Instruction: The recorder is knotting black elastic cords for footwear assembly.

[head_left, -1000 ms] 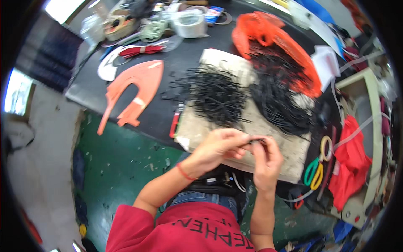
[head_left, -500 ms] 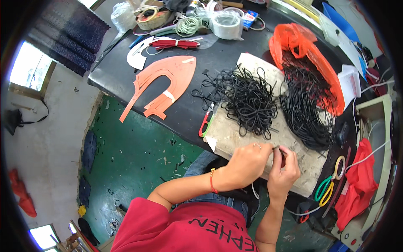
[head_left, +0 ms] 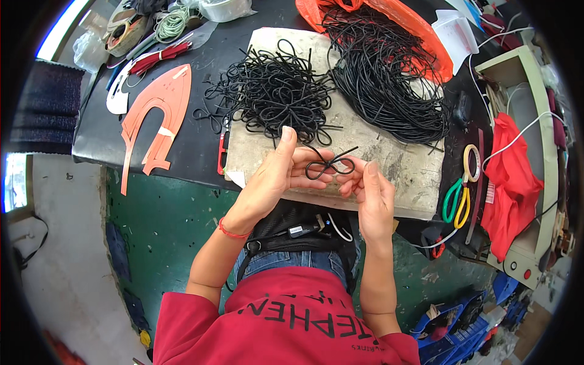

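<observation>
Grips observed: 2. The left grip point(head_left: 275, 175) stands palm up, not clenched, with its thumb raised clear and its fingers spread. The right grip point(head_left: 372, 201) is likewise unclenched, thumb upright and apart from its fingers. Between them is 1 black cord bow point(head_left: 328, 163), showing 2 loops and resting across the fingers of the left grip; its right loop reaches the fingertips of the right grip. Whether those fingertips press on the loop cannot be told. Wrist bands: 1, red point(head_left: 234, 231), just below the left grip.

Beneath both grips: 1 pale board point(head_left: 404, 176), on 1 black tabletop point(head_left: 198, 143). Beyond the left grip: 1 heap of looped black cords point(head_left: 274, 97), too tangled to count. Beyond the right grip: 1 bundle of long black cords point(head_left: 383, 103), likewise uncountable, lying partly in 1 orange-red plastic bag point(head_left: 445, 68).

Left of the left grip, at the board's edge: 1 red-handled tool point(head_left: 221, 155), partly hidden. Farther left: 1 orange curved pattern piece point(head_left: 176, 91).

Right of the right grip: 3 handle-like loops, namely 1 cream loop point(head_left: 466, 164), 1 green loop point(head_left: 447, 204) and 1 yellow loop point(head_left: 467, 204). Farther right: 1 red cloth point(head_left: 511, 176).
</observation>
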Tool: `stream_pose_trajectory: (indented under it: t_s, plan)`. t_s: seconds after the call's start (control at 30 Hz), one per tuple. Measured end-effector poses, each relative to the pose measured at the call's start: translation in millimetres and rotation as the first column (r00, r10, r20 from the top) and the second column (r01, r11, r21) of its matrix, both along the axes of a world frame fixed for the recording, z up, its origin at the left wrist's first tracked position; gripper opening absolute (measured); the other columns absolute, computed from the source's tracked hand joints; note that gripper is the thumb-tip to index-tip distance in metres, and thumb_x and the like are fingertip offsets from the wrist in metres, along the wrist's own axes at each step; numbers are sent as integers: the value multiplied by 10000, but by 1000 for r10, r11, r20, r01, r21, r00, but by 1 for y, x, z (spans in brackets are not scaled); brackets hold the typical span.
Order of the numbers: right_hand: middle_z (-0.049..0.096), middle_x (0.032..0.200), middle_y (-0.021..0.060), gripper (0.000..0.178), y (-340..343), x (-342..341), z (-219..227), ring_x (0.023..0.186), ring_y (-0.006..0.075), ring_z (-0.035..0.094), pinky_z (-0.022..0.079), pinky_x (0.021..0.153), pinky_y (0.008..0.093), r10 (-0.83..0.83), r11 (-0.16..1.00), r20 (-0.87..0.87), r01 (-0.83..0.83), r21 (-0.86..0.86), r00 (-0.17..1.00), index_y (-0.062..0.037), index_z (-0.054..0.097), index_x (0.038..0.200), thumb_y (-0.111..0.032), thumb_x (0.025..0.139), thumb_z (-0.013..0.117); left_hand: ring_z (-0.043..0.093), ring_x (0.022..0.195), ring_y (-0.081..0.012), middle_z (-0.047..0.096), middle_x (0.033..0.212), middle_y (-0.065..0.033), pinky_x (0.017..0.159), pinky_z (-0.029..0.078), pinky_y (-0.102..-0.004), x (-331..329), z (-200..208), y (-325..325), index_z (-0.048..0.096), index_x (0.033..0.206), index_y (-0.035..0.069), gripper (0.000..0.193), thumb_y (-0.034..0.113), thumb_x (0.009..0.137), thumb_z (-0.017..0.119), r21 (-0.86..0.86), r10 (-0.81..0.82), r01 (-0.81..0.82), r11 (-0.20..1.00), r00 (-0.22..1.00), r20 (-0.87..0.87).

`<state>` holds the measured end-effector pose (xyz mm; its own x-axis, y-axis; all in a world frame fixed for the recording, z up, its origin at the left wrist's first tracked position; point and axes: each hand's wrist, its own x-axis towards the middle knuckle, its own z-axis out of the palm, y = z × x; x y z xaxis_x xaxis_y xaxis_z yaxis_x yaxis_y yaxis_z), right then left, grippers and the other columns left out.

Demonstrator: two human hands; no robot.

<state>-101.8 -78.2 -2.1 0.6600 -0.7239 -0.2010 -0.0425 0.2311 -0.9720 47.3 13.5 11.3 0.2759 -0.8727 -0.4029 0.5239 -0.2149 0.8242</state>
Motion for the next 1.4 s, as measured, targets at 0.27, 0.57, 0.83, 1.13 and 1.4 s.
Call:
stream_pose_trajectory:
  t_s: [0.27, 0.57, 0.83, 1.13, 1.4]
  plan:
    - [593, 803, 19, 193, 7, 7, 2, 684, 56, 533, 423, 596, 189, -82, 997, 3, 82, 6, 997, 1, 596, 962, -173, 892, 554, 602, 816, -121, 626, 899, -112, 754, 498, -249, -2, -4, 4, 533, 1113, -82, 407, 269, 909, 501, -32, -47, 55, 998, 975, 216]
    - [590, 795, 15, 174, 11, 8, 0, 694, 67, 555, 440, 590, 195, -115, 993, 12, 114, 12, 993, 3, 594, 943, -158, 883, 567, 611, 775, -110, 637, 873, -106, 708, 511, -226, 2, -7, 6, 566, 1045, -62, 239, 120, 893, 529, -36, 0, 6, 999, 988, 155]
    - [595, 779, 25, 164, 9, 4, -2, 692, 72, 561, 451, 594, 197, -125, 992, 5, 125, 6, 992, 4, 595, 938, -147, 882, 566, 620, 812, -126, 628, 914, -116, 719, 521, -231, 8, 2, 9, 551, 1075, -70, 253, 105, 895, 518, -12, 5, -4, 1000, 993, 116]
    - [592, 770, 17, 145, 10, 5, 0, 679, 58, 546, 443, 593, 191, -96, 995, 2, 96, 22, 995, 1, 595, 934, -128, 868, 584, 602, 765, -90, 636, 886, -92, 711, 510, -214, 2, -3, 9, 569, 1065, -56, 258, 115, 873, 561, -2, -73, 74, 997, 989, 131]
    - [579, 762, 7, 105, 14, 9, -1, 650, 44, 510, 431, 603, 185, -72, 997, 39, 73, -31, 997, -12, 573, 877, -115, 864, 588, 607, 748, -100, 637, 862, -89, 705, 515, -221, -6, -5, 9, 575, 1052, -48, 245, 101, 857, 584, -24, -16, 16, 1000, 1000, 18]
